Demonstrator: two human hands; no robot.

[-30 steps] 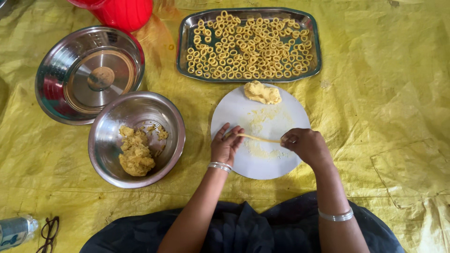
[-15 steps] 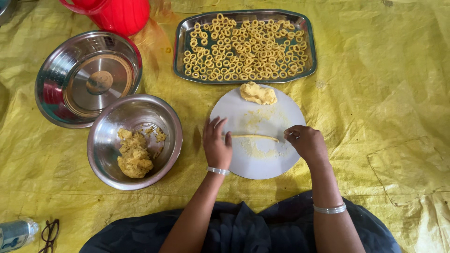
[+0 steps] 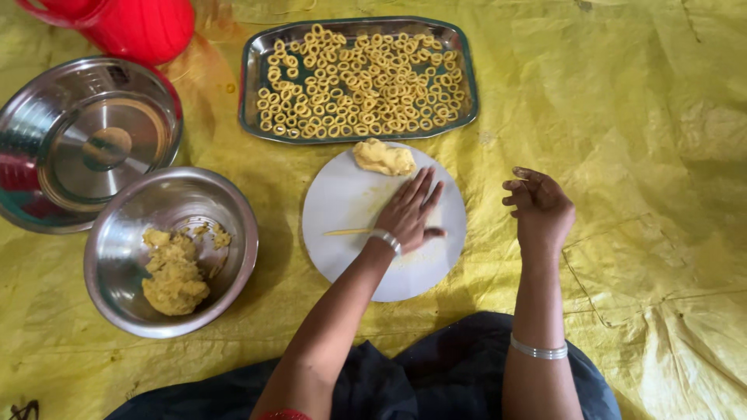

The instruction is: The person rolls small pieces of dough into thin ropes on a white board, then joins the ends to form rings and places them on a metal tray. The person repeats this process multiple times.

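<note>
Dough rope [image 3: 350, 231]: thin yellow strand on round white board [image 3: 342, 194], rolled under left hand [image 3: 411, 211], fingers flat and spread, grasping nothing. Right hand [image 3: 541, 206]: off the board over yellow sheet [image 3: 622, 117], fingers loosely curled, empty. Dough lump [image 3: 383, 157] at board's far edge (spare stock). Steel tray [image 3: 257, 93] of rings [image 3: 362, 82] beyond. Advice: light, even palm pressure for uniform thickness

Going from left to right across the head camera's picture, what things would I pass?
Steel lidded pot → steel bowl of dough → white round board → left hand → right hand.
</note>
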